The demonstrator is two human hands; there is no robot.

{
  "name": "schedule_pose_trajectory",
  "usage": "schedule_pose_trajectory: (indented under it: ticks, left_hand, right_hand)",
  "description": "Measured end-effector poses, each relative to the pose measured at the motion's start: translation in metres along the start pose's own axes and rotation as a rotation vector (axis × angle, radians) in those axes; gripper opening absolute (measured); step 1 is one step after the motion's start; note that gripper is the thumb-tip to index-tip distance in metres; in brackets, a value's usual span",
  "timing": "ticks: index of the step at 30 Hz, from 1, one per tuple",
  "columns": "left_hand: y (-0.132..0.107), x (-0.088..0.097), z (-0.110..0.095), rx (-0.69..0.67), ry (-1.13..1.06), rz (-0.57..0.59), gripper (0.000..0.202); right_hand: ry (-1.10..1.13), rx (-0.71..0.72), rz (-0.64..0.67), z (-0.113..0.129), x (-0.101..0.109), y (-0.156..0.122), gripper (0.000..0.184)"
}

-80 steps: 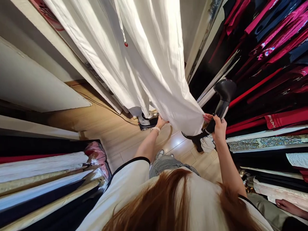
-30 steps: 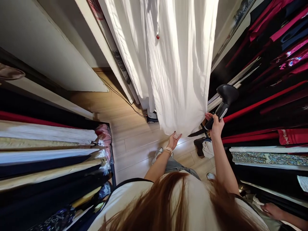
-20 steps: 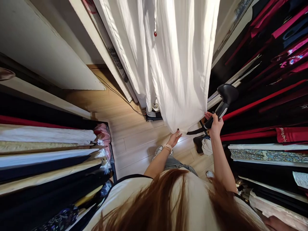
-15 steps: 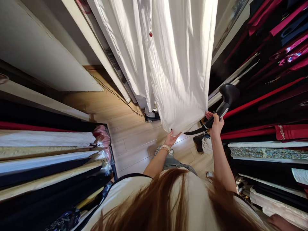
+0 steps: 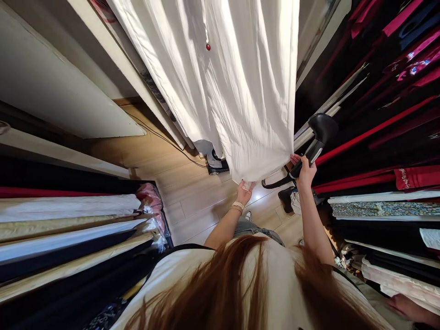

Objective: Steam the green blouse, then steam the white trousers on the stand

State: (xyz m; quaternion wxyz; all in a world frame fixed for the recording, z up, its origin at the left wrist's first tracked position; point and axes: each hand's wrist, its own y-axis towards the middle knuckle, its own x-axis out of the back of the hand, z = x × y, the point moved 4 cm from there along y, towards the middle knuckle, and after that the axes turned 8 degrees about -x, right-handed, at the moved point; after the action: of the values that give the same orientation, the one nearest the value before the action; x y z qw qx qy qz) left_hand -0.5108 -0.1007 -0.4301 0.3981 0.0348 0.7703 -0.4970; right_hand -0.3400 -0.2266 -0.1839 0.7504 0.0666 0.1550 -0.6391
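At the white garment's hem, left-hand fingers pinch the cloth; right-hand fingers grip a black steamer.

From where I stand, not one word, label, brand or number can be read here: the black garment steamer head, its floor base and the hanging white garment show nothing legible, and any small marks are too tiny to tell.
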Motion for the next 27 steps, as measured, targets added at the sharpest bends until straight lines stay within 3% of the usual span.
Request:
schedule_pose_trajectory:
  ticks: [4,11,18,23,27]
  left_hand:
    - [-0.003,0.007,0.017,0.108,0.063,0.097,0.043]
    - [0.008,0.015,0.030,0.123,0.017,0.063,0.054]
    - [0.013,0.023,0.013,0.070,-0.036,0.016,0.054]
    - [0.013,0.029,-0.008,0.005,-0.036,0.011,0.052]
    - [0.009,0.031,-0.021,-0.040,-0.011,0.032,0.050]
  right_hand:
    - [0.003,0.032,0.002,-0.003,-0.005,0.006,0.034]
    - [-0.091,0.031,0.036,-0.016,-0.026,0.008,0.039]
    - [-0.147,0.028,0.188,-0.024,-0.039,-0.023,0.042]
    - [-0.268,0.010,0.265,-0.022,-0.053,-0.059,0.041]
    - [-0.442,0.080,0.272,-0.013,-0.076,-0.097,0.040]
